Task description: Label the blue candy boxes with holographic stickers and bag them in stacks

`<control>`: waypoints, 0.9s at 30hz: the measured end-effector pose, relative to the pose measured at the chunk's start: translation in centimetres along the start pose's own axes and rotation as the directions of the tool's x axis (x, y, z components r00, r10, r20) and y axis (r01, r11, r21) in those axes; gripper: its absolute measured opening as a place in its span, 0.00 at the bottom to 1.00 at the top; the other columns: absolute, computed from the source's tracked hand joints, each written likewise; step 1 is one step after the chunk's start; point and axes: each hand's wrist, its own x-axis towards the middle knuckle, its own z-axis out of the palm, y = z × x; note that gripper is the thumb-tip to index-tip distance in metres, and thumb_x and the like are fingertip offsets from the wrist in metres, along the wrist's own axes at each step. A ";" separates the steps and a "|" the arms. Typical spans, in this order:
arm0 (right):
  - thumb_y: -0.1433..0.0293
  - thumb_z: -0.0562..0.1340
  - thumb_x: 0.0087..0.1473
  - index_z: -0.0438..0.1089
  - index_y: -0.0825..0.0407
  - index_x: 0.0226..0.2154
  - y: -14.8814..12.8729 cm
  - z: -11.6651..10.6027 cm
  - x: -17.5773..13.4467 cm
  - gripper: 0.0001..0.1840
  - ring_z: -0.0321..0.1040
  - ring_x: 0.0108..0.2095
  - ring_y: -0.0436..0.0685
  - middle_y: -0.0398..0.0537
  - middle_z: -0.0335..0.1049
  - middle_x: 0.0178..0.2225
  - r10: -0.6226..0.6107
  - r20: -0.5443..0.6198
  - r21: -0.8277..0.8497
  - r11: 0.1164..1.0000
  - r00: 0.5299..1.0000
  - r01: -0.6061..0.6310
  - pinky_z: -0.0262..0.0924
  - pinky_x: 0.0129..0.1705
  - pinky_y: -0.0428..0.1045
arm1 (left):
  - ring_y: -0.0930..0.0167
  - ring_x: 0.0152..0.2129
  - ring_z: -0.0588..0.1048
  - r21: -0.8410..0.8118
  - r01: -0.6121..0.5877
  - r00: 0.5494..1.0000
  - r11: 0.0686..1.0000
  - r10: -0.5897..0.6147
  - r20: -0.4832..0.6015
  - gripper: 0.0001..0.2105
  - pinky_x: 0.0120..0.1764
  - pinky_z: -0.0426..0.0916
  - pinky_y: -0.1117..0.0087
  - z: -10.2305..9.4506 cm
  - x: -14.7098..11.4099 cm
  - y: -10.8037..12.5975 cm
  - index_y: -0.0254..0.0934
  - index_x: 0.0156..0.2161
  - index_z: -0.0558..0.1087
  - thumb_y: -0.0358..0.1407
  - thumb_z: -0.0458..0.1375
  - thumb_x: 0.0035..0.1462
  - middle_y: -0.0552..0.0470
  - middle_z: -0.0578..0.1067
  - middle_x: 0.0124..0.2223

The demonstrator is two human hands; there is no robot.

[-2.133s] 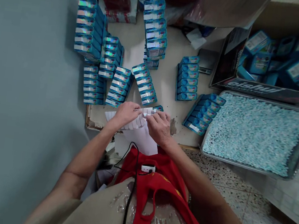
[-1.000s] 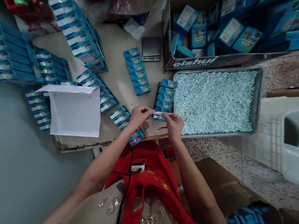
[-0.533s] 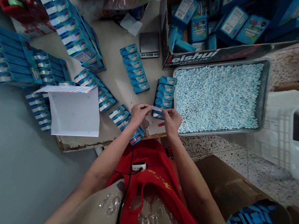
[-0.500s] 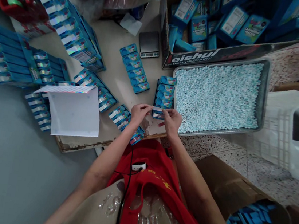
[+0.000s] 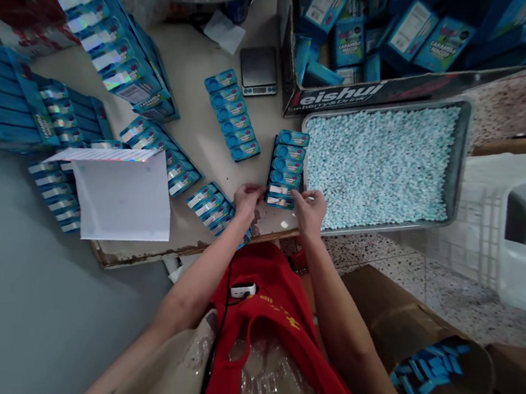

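A row of small blue candy boxes [image 5: 289, 152] stands on the table against the tray. A whitish, shiny sticker strip [image 5: 281, 190] lies across the box second from the near end, and the nearest box bears a similar strip. My left hand [image 5: 247, 203] is at the left side of that row, fingers bent and closed at the strip's left end. At the right end, my right hand [image 5: 310, 213] has its thumb and forefinger against the box edge. The fingertips are partly hidden, so their exact hold is hard to see.
A metal tray [image 5: 460, 158] of pale blue candies lies to the right. A carton [image 5: 344, 98] of blue boxes stands behind it. More box rows [image 5: 233, 114], a small scale [image 5: 258, 70] and a white sheet [image 5: 122, 198] are to the left. A cardboard box [image 5: 382, 322] stands below right.
The strip held stretched between both hands is now down across a box. My hands have moved slightly apart to the box's two sides. The whole view has shifted a little.
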 end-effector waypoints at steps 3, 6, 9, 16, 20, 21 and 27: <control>0.42 0.66 0.52 0.58 0.45 0.33 -1.8 -0.5 -1.5 0.27 0.53 0.18 0.50 0.33 0.57 0.19 0.027 -0.013 0.168 0.986 1.000 -0.025 0.52 0.19 0.46 | 0.74 0.25 0.73 0.108 -0.234 0.972 0.966 0.234 0.012 0.12 0.31 0.67 0.73 -1.4 -2.5 0.9 0.38 0.38 0.74 0.42 0.68 0.56 0.55 0.76 0.32; 0.39 0.64 0.52 0.57 0.45 0.33 -3.4 0.0 -2.0 0.29 0.53 0.19 0.50 0.34 0.57 0.20 -0.006 -0.050 0.171 0.985 0.999 0.014 0.52 0.19 0.47 | 0.72 0.28 0.75 0.188 -0.349 0.924 0.918 0.303 0.234 0.20 0.34 0.69 0.71 -3.2 -5.8 1.8 0.37 0.39 0.76 0.54 0.65 0.57 0.51 0.78 0.34; 0.37 0.61 0.53 0.56 0.45 0.32 -4.2 0.9 -1.8 0.30 0.57 0.21 0.52 0.38 0.59 0.22 -0.037 -0.091 0.110 0.993 0.995 0.047 0.54 0.21 0.48 | 0.71 0.29 0.76 0.129 -0.119 0.895 0.984 0.050 0.443 0.30 0.32 0.71 0.71 -3.6 -7.9 1.8 0.37 0.45 0.77 0.57 0.72 0.45 0.48 0.80 0.38; 0.46 0.67 0.50 0.57 0.45 0.41 -4.1 0.9 -2.8 0.28 0.66 0.26 0.54 0.36 0.64 0.25 -0.086 -0.030 0.169 0.982 0.996 0.089 0.63 0.32 0.49 | 0.74 0.25 0.73 0.043 0.005 0.914 0.999 -0.022 0.404 0.28 0.31 0.70 0.72 -3.5 -6.2 1.6 0.35 0.33 0.76 0.57 0.75 0.37 0.50 0.79 0.31; 0.53 0.72 0.42 0.57 0.46 0.42 -3.3 0.9 -2.5 0.32 0.72 0.31 0.55 0.39 0.72 0.28 -0.091 -0.015 0.286 0.954 0.996 0.091 0.67 0.39 0.51 | 0.73 0.22 0.71 0.220 -0.254 0.893 0.942 0.140 0.428 0.18 0.29 0.66 0.71 -3.7 -3.2 4.2 0.36 0.31 0.78 0.51 0.70 0.49 0.53 0.76 0.26; 0.53 0.72 0.43 0.57 0.46 0.41 -3.2 1.1 -2.1 0.31 0.73 0.31 0.56 0.40 0.72 0.29 -0.092 -0.032 0.292 0.952 0.995 0.097 0.67 0.40 0.52 | 0.72 0.22 0.71 0.293 -0.344 0.882 0.892 0.200 0.427 0.15 0.29 0.65 0.70 -3.5 -2.5 5.1 0.37 0.31 0.78 0.48 0.69 0.52 0.53 0.75 0.24; 0.57 0.67 0.49 0.57 0.45 0.39 -3.3 2.8 1.3 0.21 0.74 0.35 0.58 0.43 0.72 0.30 -0.176 -0.117 0.067 0.981 0.977 0.185 0.69 0.43 0.54 | 0.66 0.26 0.74 0.544 -0.529 0.846 0.651 0.351 0.402 0.09 0.32 0.62 0.67 -1.0 1.2 7.7 0.39 0.27 0.78 0.39 0.68 0.56 0.51 0.75 0.23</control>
